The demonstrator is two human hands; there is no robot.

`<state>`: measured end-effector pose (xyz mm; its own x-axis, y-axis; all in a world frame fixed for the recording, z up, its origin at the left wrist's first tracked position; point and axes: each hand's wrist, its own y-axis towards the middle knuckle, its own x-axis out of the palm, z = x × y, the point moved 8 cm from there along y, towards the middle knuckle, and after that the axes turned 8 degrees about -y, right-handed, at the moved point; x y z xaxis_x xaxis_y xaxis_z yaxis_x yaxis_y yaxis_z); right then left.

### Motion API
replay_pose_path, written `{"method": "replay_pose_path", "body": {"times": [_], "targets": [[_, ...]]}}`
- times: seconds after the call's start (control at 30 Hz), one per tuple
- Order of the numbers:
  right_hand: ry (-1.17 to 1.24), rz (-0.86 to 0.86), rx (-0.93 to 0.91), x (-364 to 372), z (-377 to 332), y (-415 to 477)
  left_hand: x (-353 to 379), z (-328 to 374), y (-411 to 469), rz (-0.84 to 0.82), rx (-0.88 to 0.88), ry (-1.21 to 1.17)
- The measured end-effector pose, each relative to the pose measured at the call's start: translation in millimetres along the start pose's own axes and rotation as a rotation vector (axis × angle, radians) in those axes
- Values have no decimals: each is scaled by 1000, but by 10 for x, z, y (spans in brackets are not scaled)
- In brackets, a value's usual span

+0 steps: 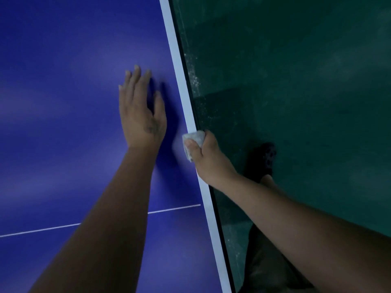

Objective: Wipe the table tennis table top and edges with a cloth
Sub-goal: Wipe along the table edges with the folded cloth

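Note:
The blue table tennis table top [63,102] fills the left half of the view, with a white edge stripe [177,60] running from top centre to bottom right. My left hand [141,111] lies flat on the blue surface, fingers spread, just left of the stripe. My right hand [208,157] is wrapped over the table's edge, gripping a small pale grey cloth [193,142] pressed against the white stripe and the side of the table. Part of the cloth is hidden under my thumb and fingers.
A thin white line [169,209] crosses the blue top near my left forearm. Right of the table lies a dark green floor [296,81] with dusty marks near the edge. My foot in a dark shoe [264,159] stands below my right hand.

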<state>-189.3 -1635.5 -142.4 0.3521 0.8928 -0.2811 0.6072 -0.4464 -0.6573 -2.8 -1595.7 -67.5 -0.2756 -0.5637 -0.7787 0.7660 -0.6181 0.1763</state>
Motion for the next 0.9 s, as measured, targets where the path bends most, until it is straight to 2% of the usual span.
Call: {"method": "replay_pose_path", "body": {"times": [0.17,0.3,0.43,0.73,0.9], "targets": [[34,4,1,-188,-326,501,245,15,288,-33,-74,146],[54,19,1,-103,-106,141,252,31,285,-9,-56,168],[118,-43,99,-32,-2,189,265,43,310,-17,-61,192],[67,20,36,-538,-936,1452,279,-19,351,-18,-68,210],[37,-33,43,-428,-702,967,302,-46,344,-23,-58,213]]}}
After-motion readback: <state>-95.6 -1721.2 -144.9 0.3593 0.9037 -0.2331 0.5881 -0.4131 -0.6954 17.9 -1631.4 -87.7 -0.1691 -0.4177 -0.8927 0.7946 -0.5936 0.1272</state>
